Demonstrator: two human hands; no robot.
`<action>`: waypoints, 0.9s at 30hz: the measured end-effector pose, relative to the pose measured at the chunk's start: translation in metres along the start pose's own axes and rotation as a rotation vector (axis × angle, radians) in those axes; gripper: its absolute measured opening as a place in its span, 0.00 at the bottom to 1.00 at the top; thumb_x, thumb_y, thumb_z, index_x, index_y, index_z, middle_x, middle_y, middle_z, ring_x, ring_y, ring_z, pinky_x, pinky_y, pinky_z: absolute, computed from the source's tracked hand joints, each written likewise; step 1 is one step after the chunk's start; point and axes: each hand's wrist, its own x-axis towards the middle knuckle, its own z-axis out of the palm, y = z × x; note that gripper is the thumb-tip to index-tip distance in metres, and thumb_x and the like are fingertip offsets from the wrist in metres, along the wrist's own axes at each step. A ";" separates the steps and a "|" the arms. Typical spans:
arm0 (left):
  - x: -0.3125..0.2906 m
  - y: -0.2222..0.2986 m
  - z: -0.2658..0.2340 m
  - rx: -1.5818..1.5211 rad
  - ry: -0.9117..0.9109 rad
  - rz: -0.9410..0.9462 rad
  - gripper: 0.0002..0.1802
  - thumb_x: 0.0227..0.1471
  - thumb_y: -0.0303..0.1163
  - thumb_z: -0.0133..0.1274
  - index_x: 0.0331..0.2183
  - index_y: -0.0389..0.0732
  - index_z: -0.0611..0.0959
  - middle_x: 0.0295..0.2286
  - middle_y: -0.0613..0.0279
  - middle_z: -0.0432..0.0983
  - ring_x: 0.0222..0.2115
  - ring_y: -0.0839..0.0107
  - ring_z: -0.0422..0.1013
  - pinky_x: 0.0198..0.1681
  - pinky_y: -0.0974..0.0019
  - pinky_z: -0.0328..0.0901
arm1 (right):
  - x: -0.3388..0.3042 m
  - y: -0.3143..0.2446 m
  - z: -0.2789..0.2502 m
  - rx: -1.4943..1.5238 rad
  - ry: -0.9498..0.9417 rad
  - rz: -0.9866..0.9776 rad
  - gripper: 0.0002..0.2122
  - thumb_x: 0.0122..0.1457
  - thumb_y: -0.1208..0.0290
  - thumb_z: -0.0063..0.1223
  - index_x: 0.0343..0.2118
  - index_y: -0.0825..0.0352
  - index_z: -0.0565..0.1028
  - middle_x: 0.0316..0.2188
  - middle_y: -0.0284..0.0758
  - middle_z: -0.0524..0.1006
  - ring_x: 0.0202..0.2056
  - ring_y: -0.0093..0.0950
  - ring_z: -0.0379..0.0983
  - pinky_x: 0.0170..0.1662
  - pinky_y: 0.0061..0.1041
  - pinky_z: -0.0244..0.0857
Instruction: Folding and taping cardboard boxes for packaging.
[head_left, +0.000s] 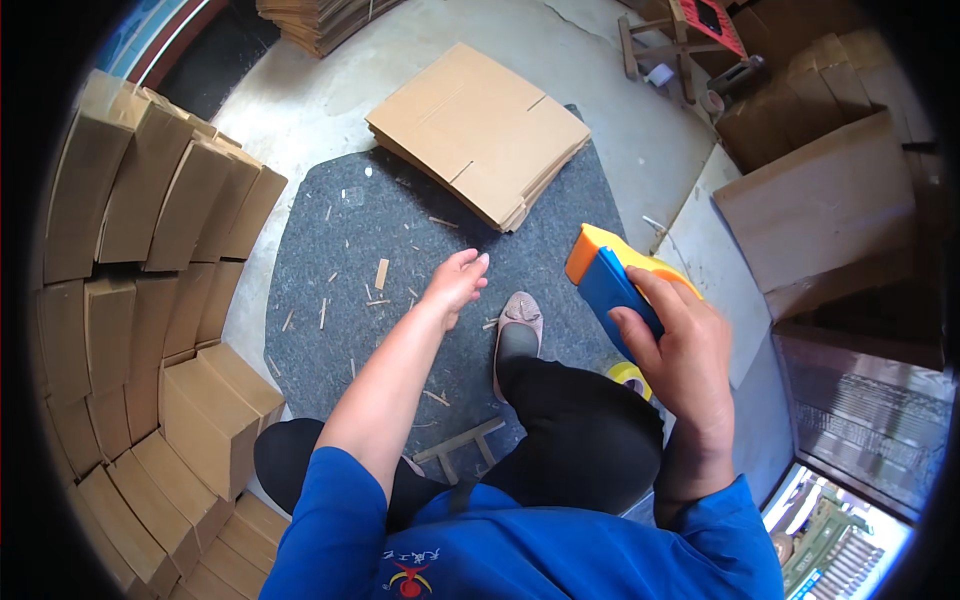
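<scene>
Flattened cartons (478, 135) at far edge of mat (330, 240), right fingers (664, 296) gripping orange-blue tool (612, 296), left fingers (467, 263) loosely parted, printed shirt (570, 545)

Open room for the left hand (457, 288) above the scrap-strewn mat (410, 215) as far as the cardboard stack (450, 110) ahead; obstacles: piled boxes (150, 300) far left, bent knee (610, 410) near right, orange-and-blue tool (612, 290) beyond.
</scene>
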 end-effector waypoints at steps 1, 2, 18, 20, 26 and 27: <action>0.024 -0.001 0.017 -0.170 0.008 -0.041 0.37 0.59 0.47 0.56 0.62 0.40 0.64 0.52 0.54 0.70 0.48 0.63 0.70 0.50 0.57 0.67 | 0.000 0.009 0.012 0.064 0.077 0.094 0.18 0.53 0.63 0.64 0.46 0.63 0.78 0.31 0.41 0.80 0.33 0.39 0.78 0.37 0.35 0.72; 0.047 -0.001 0.032 -0.339 0.021 -0.086 0.38 0.59 0.49 0.56 0.62 0.40 0.63 0.54 0.51 0.67 0.50 0.59 0.69 0.51 0.54 0.67 | 0.000 0.017 0.023 0.218 0.078 0.243 0.18 0.53 0.65 0.65 0.46 0.65 0.78 0.36 0.43 0.81 0.36 0.41 0.79 0.41 0.34 0.73; 0.145 0.032 0.027 -0.573 0.206 -0.198 0.22 0.42 0.57 0.69 0.32 0.55 0.81 0.26 0.71 0.70 0.25 0.75 0.59 0.29 0.68 0.59 | 0.003 0.049 0.049 0.611 -0.094 0.359 0.18 0.53 0.67 0.67 0.45 0.68 0.78 0.39 0.44 0.81 0.39 0.40 0.80 0.44 0.31 0.72; 0.127 0.038 -0.005 -0.534 0.116 -0.152 0.22 0.39 0.57 0.70 0.30 0.56 0.79 0.24 0.73 0.68 0.25 0.75 0.59 0.27 0.67 0.58 | 0.003 0.047 0.048 0.627 -0.120 0.335 0.18 0.53 0.67 0.66 0.45 0.68 0.78 0.40 0.44 0.81 0.40 0.39 0.80 0.44 0.31 0.72; 0.054 -0.005 -0.096 -0.682 0.161 0.054 0.36 0.50 0.55 0.62 0.54 0.44 0.73 0.47 0.54 0.75 0.45 0.56 0.73 0.50 0.50 0.69 | 0.000 0.035 0.051 0.770 -0.159 0.387 0.17 0.54 0.70 0.65 0.45 0.70 0.78 0.36 0.42 0.81 0.38 0.31 0.79 0.44 0.27 0.71; 0.037 -0.026 -0.102 -0.732 0.126 0.031 0.35 0.51 0.55 0.62 0.54 0.46 0.73 0.48 0.57 0.74 0.47 0.58 0.71 0.48 0.53 0.69 | -0.002 0.036 0.052 0.778 -0.138 0.386 0.16 0.55 0.71 0.65 0.45 0.70 0.77 0.35 0.39 0.81 0.38 0.26 0.78 0.43 0.25 0.71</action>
